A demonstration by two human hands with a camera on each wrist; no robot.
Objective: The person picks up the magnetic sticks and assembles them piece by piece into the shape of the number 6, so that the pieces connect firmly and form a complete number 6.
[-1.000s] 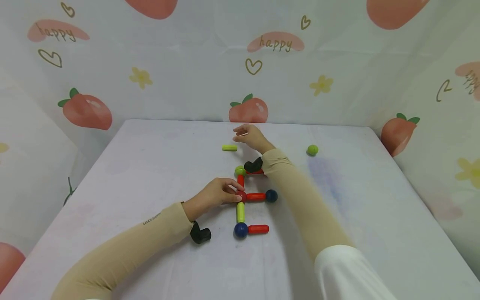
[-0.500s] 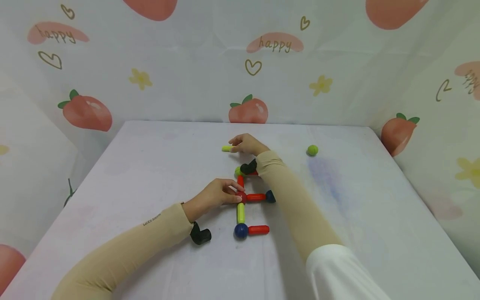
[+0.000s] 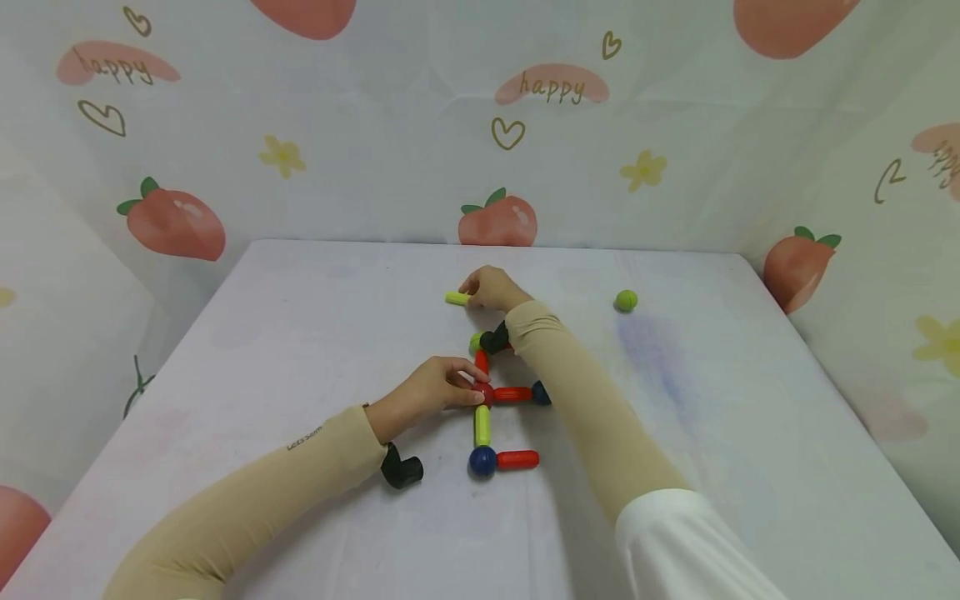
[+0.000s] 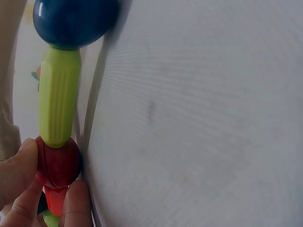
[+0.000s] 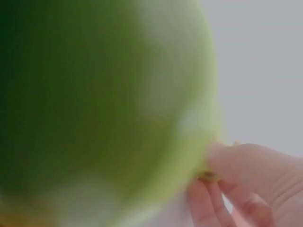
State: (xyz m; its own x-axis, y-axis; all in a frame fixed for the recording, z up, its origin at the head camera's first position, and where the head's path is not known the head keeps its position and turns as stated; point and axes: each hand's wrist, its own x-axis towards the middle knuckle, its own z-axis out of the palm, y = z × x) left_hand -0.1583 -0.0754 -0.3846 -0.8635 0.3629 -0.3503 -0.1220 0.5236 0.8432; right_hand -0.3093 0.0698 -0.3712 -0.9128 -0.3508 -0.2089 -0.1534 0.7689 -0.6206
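My left hand (image 3: pixel 435 385) pinches a red ball (image 3: pixel 487 395) between thumb and fingers. From that ball a yellow-green magnetic rod (image 3: pixel 482 426) runs toward me to a dark blue ball (image 3: pixel 483 462), which bears a red rod (image 3: pixel 518 460). Another red rod (image 3: pixel 513 394) points right to a second blue ball (image 3: pixel 540 393), partly behind my right sleeve. A third red rod (image 3: pixel 482 362) leads away to a green ball (image 3: pixel 476 342), partly hidden by the right wrist camera. Farther back, my right hand (image 3: pixel 497 288) pinches one end of a loose yellow-green rod (image 3: pixel 455 297).
A loose green ball (image 3: pixel 626 301) lies at the back right of the white table (image 3: pixel 315 308). Black wrist cameras (image 3: pixel 402 469) jut from both sleeves. In the right wrist view, a blurred green ball (image 5: pixel 94 94) fills much of the picture.
My right hand has come down onto the loose yellow-green rod and taken its right end, which has shifted slightly. The left hand has stayed on the red ball.
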